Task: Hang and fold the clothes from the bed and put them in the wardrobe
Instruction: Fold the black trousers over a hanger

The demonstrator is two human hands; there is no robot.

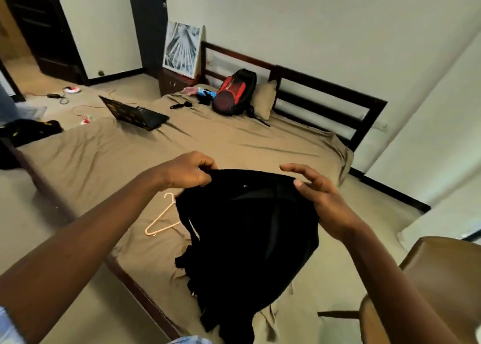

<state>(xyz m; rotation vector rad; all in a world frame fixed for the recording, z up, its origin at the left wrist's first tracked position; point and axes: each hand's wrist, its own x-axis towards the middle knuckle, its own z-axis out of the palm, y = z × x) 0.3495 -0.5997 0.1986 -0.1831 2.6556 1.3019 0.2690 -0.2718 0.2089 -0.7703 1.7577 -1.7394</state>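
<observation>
Head view, and the pink hanger (162, 217) lies ready on the bed (104, 156), left of centre, close by for the next step, I'd say. Left hand (187, 173), fingers curled, pinches the top edge of the black garment (247, 226). It hangs at mid-frame, lower end trailing on the sheet, lifted so I can find its shape. Right hand (322, 197): thumb clamps the other end, forefinger spread free.

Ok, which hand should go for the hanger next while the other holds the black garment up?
Left. The pale hanger lies on the bed just left of the black garment, below the left hand; the right hand, pinching the garment's other end, would have to cross over it.
</observation>
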